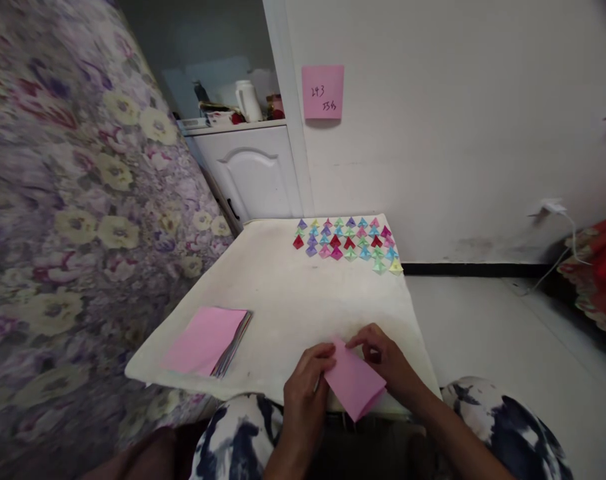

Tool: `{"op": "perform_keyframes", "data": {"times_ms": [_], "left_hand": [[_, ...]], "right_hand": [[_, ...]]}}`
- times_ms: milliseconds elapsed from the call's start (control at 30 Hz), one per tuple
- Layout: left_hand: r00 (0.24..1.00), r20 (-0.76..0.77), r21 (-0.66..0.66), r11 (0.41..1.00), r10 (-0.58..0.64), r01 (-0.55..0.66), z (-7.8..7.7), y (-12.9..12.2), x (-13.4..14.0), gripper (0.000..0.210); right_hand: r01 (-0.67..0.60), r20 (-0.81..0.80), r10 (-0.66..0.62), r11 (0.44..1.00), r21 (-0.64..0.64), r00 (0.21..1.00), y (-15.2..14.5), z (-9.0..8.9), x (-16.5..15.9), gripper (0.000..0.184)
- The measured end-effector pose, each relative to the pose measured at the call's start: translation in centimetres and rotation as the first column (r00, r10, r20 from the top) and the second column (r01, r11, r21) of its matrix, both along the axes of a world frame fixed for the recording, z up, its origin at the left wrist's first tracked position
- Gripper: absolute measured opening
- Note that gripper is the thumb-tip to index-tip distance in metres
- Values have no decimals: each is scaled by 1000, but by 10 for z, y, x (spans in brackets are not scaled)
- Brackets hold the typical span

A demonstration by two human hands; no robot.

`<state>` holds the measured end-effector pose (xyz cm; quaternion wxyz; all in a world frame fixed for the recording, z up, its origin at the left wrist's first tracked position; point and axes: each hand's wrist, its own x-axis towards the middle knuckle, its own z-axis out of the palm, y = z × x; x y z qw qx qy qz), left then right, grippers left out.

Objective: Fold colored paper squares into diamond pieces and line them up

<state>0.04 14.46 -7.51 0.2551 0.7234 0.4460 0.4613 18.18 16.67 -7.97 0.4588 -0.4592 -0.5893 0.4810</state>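
Observation:
A folded sheet of pink paper (355, 380) lies slanted at the table's near edge, between my two hands. My left hand (307, 380) grips its upper left edge, fingers bent over the paper. My right hand (383, 357) is at its upper right side, with thumb and forefinger pinched near the top corner. The lower end of the paper reaches past the table edge, and its layers part slightly there. To the left lies a stack of coloured paper (207, 340) with a pink sheet on top.
Several rows of small folded paper pieces (335, 240) in many colours line the far right of the white table (283, 287). A pink note (323, 92) is on the wall. A floral curtain (83, 200) hangs at the left, and a white cabinet (253, 167) stands behind.

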Motion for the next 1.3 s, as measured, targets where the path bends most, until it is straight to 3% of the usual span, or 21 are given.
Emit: {"op": "perform_keyframes", "data": {"times_ms": [100, 233, 400, 533, 733, 800, 867, 967, 1033, 1100, 1300], "left_hand": [[998, -55, 94, 995, 38, -33, -2, -1, -4, 21], [987, -82, 202, 972, 140, -121, -7, -3, -9, 23], [951, -239, 311, 943, 195, -115, -15, -6, -15, 26], [946, -310, 357, 934, 100, 19, -19, -11, -12, 27], [977, -209, 142, 988, -32, 63, -25, -13, -6, 29], [992, -124, 79, 997, -16, 26, -26, -10, -7, 27], [998, 43, -116, 993, 43, -38, -25, -7, -5, 26], [956, 285, -510, 855, 67, 92, -24, -3, 1, 24], [922, 381, -637, 743, 72, 205, -26, -1, 6, 24], [901, 422, -691, 679, 98, 249, -29, 0, 10, 25], [898, 427, -751, 595, 106, 286, -38, -1, 12, 30]], "right_hand": [[-73, -46, 68, 989, -131, 997, -7, -4, 0, 29], [-173, -383, 45, 936, -305, 923, -16, -10, -7, 51], [-326, -668, -63, 837, -440, 741, -15, -6, -8, 51], [-375, -651, 8, 823, -427, 759, -9, -9, -5, 42], [-295, -538, 44, 872, -390, 842, -7, -17, -3, 37], [-220, -479, 16, 902, -372, 878, -5, -16, 0, 35], [-170, -410, 16, 925, -341, 912, -2, -15, 3, 33], [-155, -289, 69, 947, -283, 955, 1, -14, 3, 28], [-141, -184, 97, 960, -243, 978, 1, -13, 0, 23], [-112, -76, 98, 972, -206, 992, 0, -12, -4, 17], [-71, 67, 85, 981, -182, 994, -4, -10, -11, 15]]}}
